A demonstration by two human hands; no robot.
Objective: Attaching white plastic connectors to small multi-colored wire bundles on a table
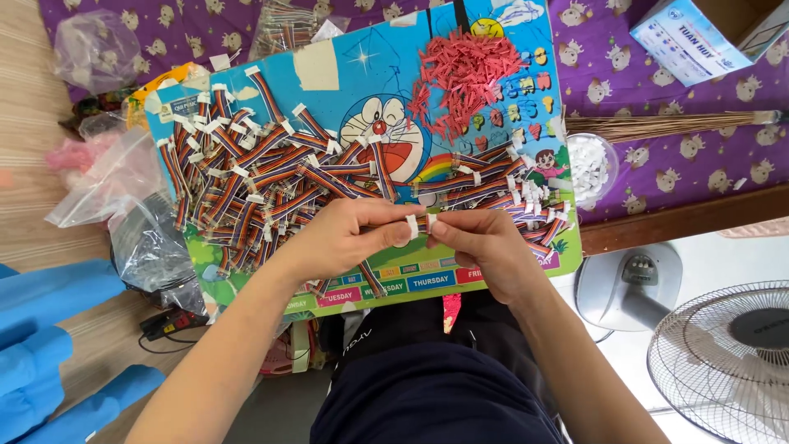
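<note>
1. The left hand [341,238] pinches one end of a short rainbow ribbon cable [421,224] between thumb and fingertips, its grip pressed together on the cable's white connector.
2. The right hand [485,242] pinches the other end, thumb and forefinger closed on the second white connector; the two hands meet almost fingertip to fingertip, with only a short bit of cable showing between them.
3. The held cable hovers just above the near half of a cartoon-printed board [362,82], which lies across the person's lap as the surface.
4. A large heap of ribbon cables [246,177] covers the board's left half, reaching its left edge and spilling close to the near edge.
5. A smaller stack of cables [501,185] lies to the right, just beyond the right hand and close to the board's right edge.
6. A pile of red pieces [464,70] sits at the far right of the board.
7. The open room on the board is the bare middle strip between the two cable heaps, and the narrow near edge under the hands.
8. A clear bowl of white connectors [592,164] stands just off the board's right edge.
9. Clear plastic bags [107,181] crowd the left edge; a standing fan [731,345] is on the floor at lower right.
</note>
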